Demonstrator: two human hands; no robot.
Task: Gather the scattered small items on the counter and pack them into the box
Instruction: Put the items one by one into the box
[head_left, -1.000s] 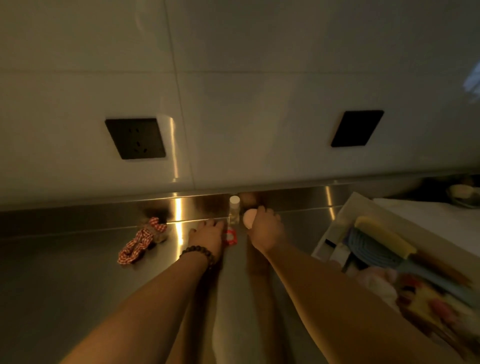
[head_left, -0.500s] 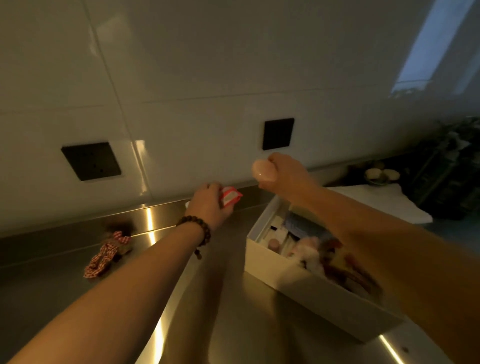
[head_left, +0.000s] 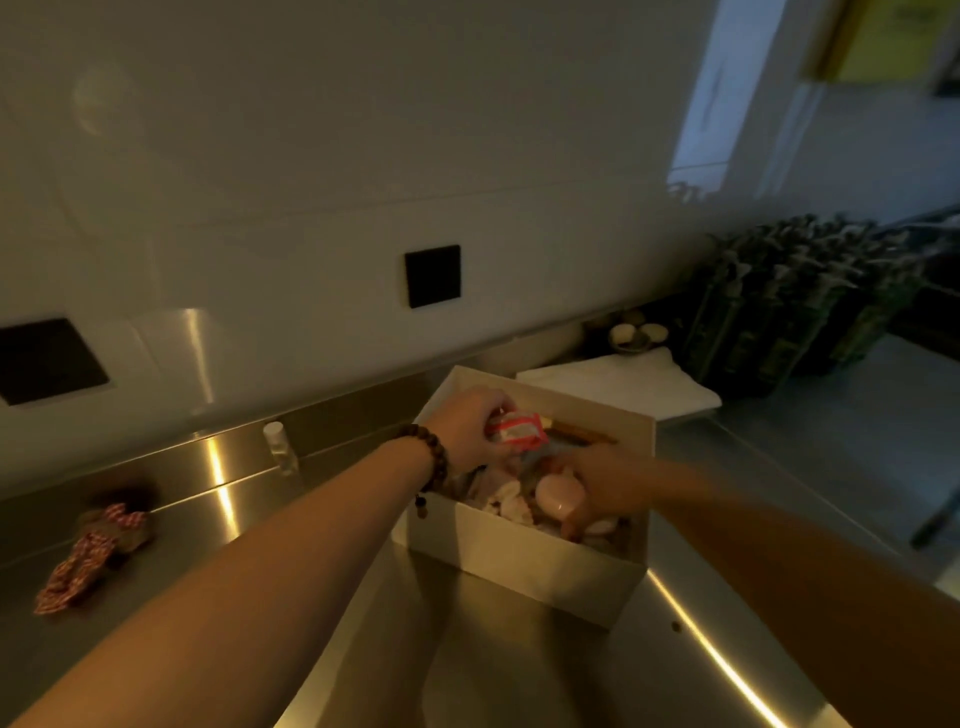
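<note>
Left hand (head_left: 475, 423) grip clamped on red packet (head_left: 519, 428) over box (head_left: 524, 548), right hand (head_left: 597, 480) grip curled round pink egg-shaped item (head_left: 555, 496)

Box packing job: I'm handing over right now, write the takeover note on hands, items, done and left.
Left hand: over the box, pinching a red-and-white packet, not yet released.
Right hand: down inside the box, fingers on a pink round item; blurred, so the grip is unclear.
Done: box already holds many small items.
Left: drop the packet, let go of the pink item, then fetch the small clear bottle standing by the backsplash and the red checked scrunchie lying on the steel counter, far left.
</note>
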